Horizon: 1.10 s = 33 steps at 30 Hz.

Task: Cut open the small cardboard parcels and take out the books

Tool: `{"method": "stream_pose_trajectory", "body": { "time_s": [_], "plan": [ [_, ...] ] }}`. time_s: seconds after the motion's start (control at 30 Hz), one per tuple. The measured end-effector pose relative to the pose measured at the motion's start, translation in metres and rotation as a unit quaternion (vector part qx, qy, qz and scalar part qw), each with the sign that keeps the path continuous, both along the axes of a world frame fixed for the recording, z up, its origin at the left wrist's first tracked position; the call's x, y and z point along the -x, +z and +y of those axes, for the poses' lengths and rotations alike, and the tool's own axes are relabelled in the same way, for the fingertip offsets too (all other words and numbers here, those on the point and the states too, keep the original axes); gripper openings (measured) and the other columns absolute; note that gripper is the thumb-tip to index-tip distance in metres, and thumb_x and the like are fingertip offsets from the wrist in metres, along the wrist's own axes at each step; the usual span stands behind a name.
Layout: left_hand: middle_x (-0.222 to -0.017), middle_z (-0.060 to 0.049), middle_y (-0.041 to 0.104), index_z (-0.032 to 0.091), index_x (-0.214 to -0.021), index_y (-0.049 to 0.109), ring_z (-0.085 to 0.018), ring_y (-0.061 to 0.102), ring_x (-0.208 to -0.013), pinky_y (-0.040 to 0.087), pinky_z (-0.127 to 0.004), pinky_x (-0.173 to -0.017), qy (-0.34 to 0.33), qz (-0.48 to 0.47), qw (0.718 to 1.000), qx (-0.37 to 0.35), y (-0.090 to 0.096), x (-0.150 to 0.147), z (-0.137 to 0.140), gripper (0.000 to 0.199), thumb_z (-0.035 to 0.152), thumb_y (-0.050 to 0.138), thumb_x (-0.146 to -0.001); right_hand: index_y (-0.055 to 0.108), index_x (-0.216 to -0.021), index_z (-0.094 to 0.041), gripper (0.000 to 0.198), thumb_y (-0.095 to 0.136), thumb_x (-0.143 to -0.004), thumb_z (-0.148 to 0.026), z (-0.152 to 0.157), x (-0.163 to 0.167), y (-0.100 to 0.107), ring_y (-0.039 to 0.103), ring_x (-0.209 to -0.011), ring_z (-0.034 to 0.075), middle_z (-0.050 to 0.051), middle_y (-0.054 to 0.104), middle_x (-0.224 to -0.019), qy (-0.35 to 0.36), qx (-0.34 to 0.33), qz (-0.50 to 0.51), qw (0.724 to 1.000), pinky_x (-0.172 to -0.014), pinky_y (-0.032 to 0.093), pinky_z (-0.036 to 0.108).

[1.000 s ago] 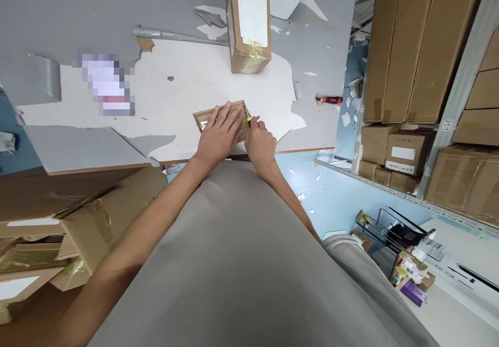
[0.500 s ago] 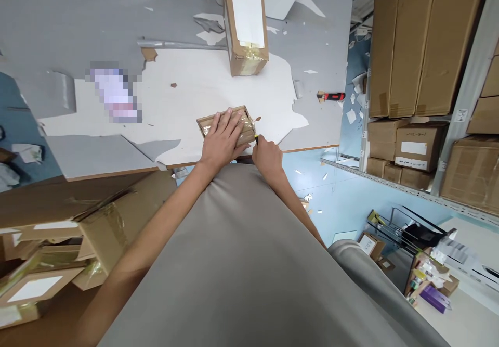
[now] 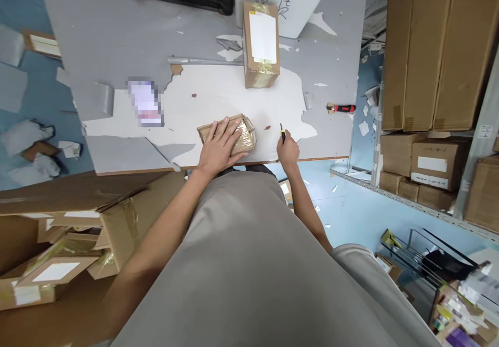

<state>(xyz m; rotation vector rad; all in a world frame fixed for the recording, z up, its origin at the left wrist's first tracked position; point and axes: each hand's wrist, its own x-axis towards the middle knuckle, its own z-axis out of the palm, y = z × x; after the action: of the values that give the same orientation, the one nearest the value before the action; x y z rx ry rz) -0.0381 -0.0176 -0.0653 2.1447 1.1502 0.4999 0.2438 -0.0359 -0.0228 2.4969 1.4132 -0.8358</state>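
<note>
A small cardboard box (image 3: 246,140) with clear, shiny tape lies near the front edge of the worktable (image 3: 179,29). Across its top rests my left hand (image 3: 219,146), fingers spread and palm down, covering much of it. To the right of the box, and apart from it, my right hand (image 3: 288,150) is closed around a utility knife (image 3: 283,135) with a dark and yellow body. The knife's tip points away from me, over the white torn sheet (image 3: 218,89) on the table.
A taped carton (image 3: 261,45) with a white label stands beyond the box, before a white foam box (image 3: 296,3). A red-and-black cutter (image 3: 343,108) lies at the right. Large open carton (image 3: 128,222) at lower left holds boxes. Shelving with cartons (image 3: 419,50) rises on the right.
My right hand has drawn the knife away from the box's right end, to the right. The box's right end now looks opened up. My view has shifted, showing more of the table's far side.
</note>
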Motion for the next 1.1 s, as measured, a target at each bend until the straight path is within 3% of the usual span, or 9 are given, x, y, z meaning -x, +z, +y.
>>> {"method": "stream_pose_trajectory", "body": {
  "time_s": [0.1, 0.17, 0.3, 0.43, 0.57, 0.73, 0.87, 1.0, 1.1],
  "plan": [
    [-0.190, -0.015, 0.045, 0.031, -0.180, 0.050, -0.044, 0.025, -0.183, 0.010, -0.073, -0.149, 0.028, 0.009, 0.999, -0.012, -0.007, 0.031, -0.011, 0.089, 0.077, 0.069, -0.106, 0.040, -0.181, -0.010, 0.066, 0.044, -0.117, -0.028, 0.011, -0.020, -0.045, 0.072, -0.139, 0.040, 0.029, 0.068, -0.160, -0.023, 0.030, 0.005, 0.999, -0.116, 0.059, 0.050],
    [-0.189, -0.015, 0.046, 0.033, -0.179, 0.051, -0.044, 0.026, -0.183, 0.012, -0.073, -0.148, 0.054, 0.018, 0.998, -0.014, -0.009, 0.052, -0.021, 0.087, 0.079, 0.066, -0.106, 0.038, -0.182, -0.008, 0.070, 0.047, -0.115, -0.027, 0.015, -0.025, -0.062, 0.070, -0.142, 0.040, 0.030, 0.061, -0.165, -0.029, 0.032, 0.006, 0.999, -0.118, 0.058, 0.050],
    [-0.188, -0.017, 0.047, 0.032, -0.176, 0.055, -0.043, 0.029, -0.182, 0.016, -0.072, -0.147, 0.122, 0.034, 0.992, -0.003, -0.006, 0.078, -0.045, 0.083, 0.081, 0.057, -0.109, 0.046, -0.176, -0.005, 0.067, 0.051, -0.113, -0.024, 0.021, -0.015, -0.072, 0.059, -0.158, 0.037, 0.030, 0.056, -0.172, -0.004, -0.044, 0.018, 0.999, -0.132, 0.048, 0.049],
    [-0.181, -0.022, 0.053, 0.029, -0.169, 0.061, -0.044, 0.043, -0.174, 0.034, -0.068, -0.141, 0.224, 0.041, 0.974, 0.017, 0.002, 0.081, -0.070, 0.082, 0.082, 0.058, -0.106, 0.062, -0.163, -0.009, 0.053, 0.044, -0.119, -0.035, 0.032, 0.028, -0.075, 0.072, -0.141, 0.025, 0.023, 0.074, -0.156, 0.014, -0.075, 0.234, 0.969, -0.124, 0.056, 0.040],
    [-0.153, -0.025, 0.067, 0.022, -0.157, 0.070, -0.040, 0.068, -0.145, 0.058, -0.057, -0.122, 0.339, 0.007, 0.941, 0.019, 0.012, 0.072, -0.080, 0.075, 0.076, 0.060, -0.107, 0.072, -0.151, -0.015, 0.053, 0.043, -0.120, -0.047, 0.038, 0.068, -0.069, 0.078, -0.132, 0.023, 0.016, 0.081, -0.148, -0.004, -0.060, 0.395, 0.917, -0.108, 0.065, 0.035],
    [-0.143, -0.018, 0.072, 0.020, -0.153, 0.072, -0.029, 0.080, -0.116, 0.067, -0.045, -0.105, 0.390, -0.052, 0.915, 0.094, 0.015, 0.059, -0.060, 0.057, 0.055, 0.060, -0.110, 0.073, -0.144, -0.017, 0.045, 0.050, -0.117, -0.045, 0.028, 0.055, -0.035, 0.075, -0.139, 0.024, 0.018, 0.078, -0.152, -0.014, -0.104, 0.342, 0.934, -0.112, 0.063, 0.035],
    [-0.150, -0.018, 0.076, 0.020, -0.150, 0.070, -0.032, 0.081, -0.123, 0.069, -0.050, -0.109, 0.371, -0.128, 0.897, 0.202, 0.000, 0.044, -0.035, 0.057, 0.051, 0.067, -0.102, 0.071, -0.139, -0.021, 0.043, 0.052, -0.116, -0.052, 0.016, 0.031, -0.013, 0.079, -0.129, 0.024, 0.017, 0.075, -0.155, -0.036, -0.107, 0.312, 0.943, -0.106, 0.065, 0.036],
    [-0.165, -0.018, 0.069, 0.022, -0.142, 0.066, -0.035, 0.075, -0.141, 0.076, -0.048, -0.091, 0.393, -0.225, 0.831, 0.323, -0.011, 0.029, -0.020, 0.060, 0.057, 0.077, -0.094, 0.072, -0.132, -0.020, 0.037, 0.064, -0.109, -0.048, 0.009, 0.030, -0.014, 0.080, -0.126, 0.026, 0.018, 0.073, -0.153, -0.099, -0.101, 0.320, 0.937, -0.106, 0.065, 0.039],
    [-0.164, -0.018, 0.070, 0.022, -0.126, 0.066, -0.034, 0.075, -0.140, 0.076, -0.045, -0.089, 0.408, -0.270, 0.793, 0.362, -0.010, 0.024, -0.014, 0.056, 0.056, 0.085, -0.087, 0.071, -0.141, -0.017, 0.042, 0.067, -0.106, -0.040, 0.005, 0.036, -0.018, 0.075, -0.134, 0.026, 0.021, 0.066, -0.160, -0.113, -0.122, 0.333, 0.928, -0.110, 0.064, 0.038]
  ]
}}
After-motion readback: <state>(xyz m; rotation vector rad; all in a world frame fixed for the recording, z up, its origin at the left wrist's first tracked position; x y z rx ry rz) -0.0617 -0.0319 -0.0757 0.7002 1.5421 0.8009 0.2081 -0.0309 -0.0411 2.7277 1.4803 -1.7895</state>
